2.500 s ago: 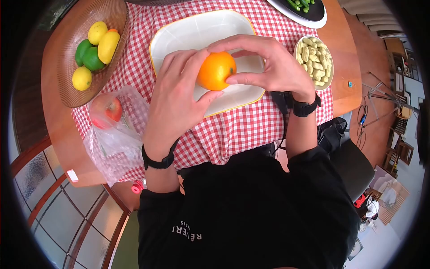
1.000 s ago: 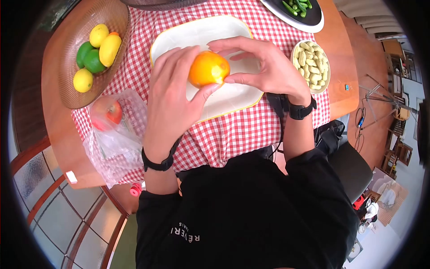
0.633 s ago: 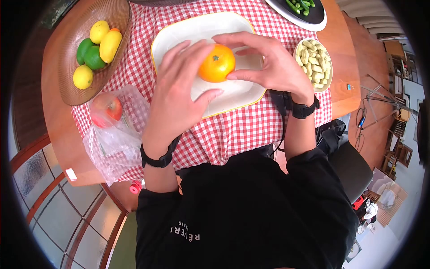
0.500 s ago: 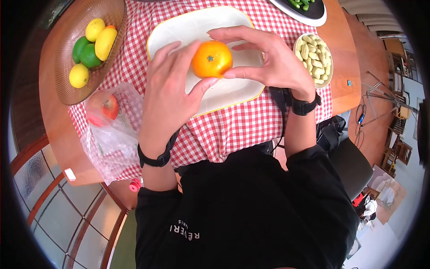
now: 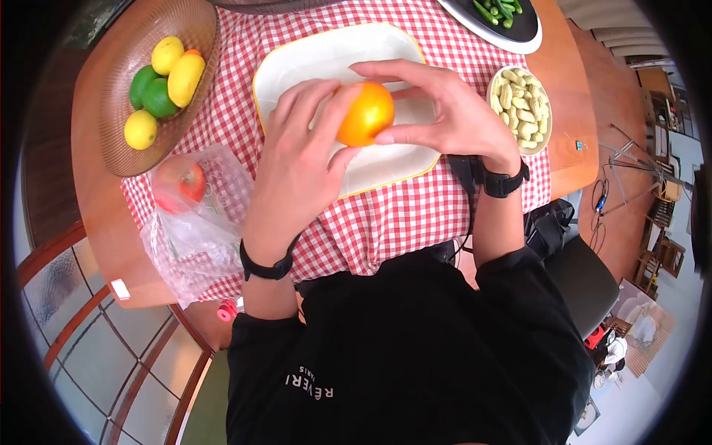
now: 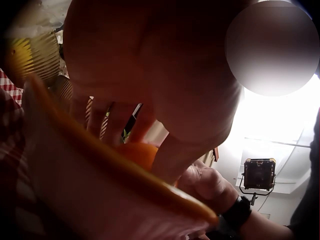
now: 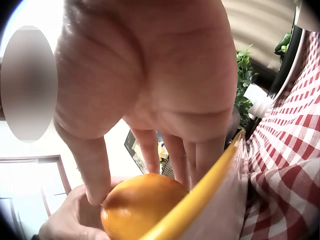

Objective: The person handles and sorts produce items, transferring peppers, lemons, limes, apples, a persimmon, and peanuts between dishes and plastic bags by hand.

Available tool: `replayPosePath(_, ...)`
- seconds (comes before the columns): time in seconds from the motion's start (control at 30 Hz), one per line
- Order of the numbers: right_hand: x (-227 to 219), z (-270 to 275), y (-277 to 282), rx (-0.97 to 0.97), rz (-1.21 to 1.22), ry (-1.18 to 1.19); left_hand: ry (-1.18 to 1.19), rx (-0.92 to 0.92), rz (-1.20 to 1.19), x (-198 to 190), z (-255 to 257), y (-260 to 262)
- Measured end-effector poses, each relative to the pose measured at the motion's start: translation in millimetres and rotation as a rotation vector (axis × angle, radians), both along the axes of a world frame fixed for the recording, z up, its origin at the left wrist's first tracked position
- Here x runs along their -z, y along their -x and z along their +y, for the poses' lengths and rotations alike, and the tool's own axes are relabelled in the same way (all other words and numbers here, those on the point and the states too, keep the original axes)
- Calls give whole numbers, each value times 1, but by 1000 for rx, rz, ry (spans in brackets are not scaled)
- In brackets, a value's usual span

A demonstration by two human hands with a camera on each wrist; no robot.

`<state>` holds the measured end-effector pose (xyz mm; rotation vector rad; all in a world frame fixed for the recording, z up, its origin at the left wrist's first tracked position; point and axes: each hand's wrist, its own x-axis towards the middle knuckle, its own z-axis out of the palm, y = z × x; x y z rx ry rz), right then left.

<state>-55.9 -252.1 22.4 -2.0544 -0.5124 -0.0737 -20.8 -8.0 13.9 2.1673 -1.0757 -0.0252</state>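
Note:
Between both hands sits a round, shiny orange point(image 5: 368, 115), over a white dish point(image 5: 300, 59) with a yellow rim. My left hand point(image 5: 297, 156) holds its left side, fingers curled over the top and thumb low near its underside. From the right, my right hand point(image 5: 469, 119) pinches it, with the thumb on its lower right and the index finger arched above. In the right wrist view, the orange point(image 7: 145, 207) shows beside the dish's yellow rim point(image 7: 200, 192). The left wrist view has most of the orange point(image 6: 137, 154) hidden behind the rim and thumb.
A ribbed brown bowl point(image 5: 119, 111) with lemons and green citrus fruits stands left. Below it, a clear plastic bag point(image 5: 196, 237) holds a red apple point(image 5: 180, 184). A bowl of peanuts point(image 5: 521, 111) and a black plate point(image 5: 486, 22) of green peppers are right, around a checked cloth point(image 5: 400, 211).
The orange has turned in the hands: its green stem end, facing up half a second ago, is now out of sight. The left fingers have shifted over its side; the right hand stays nearly in place.

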Motion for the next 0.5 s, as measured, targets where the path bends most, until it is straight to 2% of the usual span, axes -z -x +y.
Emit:
replayPosePath(0.07, 3, -2, 1, 38, 7, 39, 28, -13, -128, 2, -3, 2)
replayPosePath(0.13, 4, -1, 3, 48, 61, 23, 49, 22, -66, -3, -4, 8)
replayPosePath(0.23, 3, 0, 2, 26, 157, -101, 94, -22, -15, -6, -7, 10)
replayPosePath(0.3, 3, -3, 1, 26, 110, -35, -1, -163, -110, 1, -6, 9)
replayPosePath(0.33, 4, -3, 1, 26, 79, 24, -2, -164, -113, 0, -5, 6)
replayPosePath(0.43, 4, -2, 1, 35, 72, 4, 23, -209, -68, 1, -1, 6)
replayPosePath(0.5, 7, -2, 1, 40, 12, -14, -90, -268, -49, -1, 0, 8)
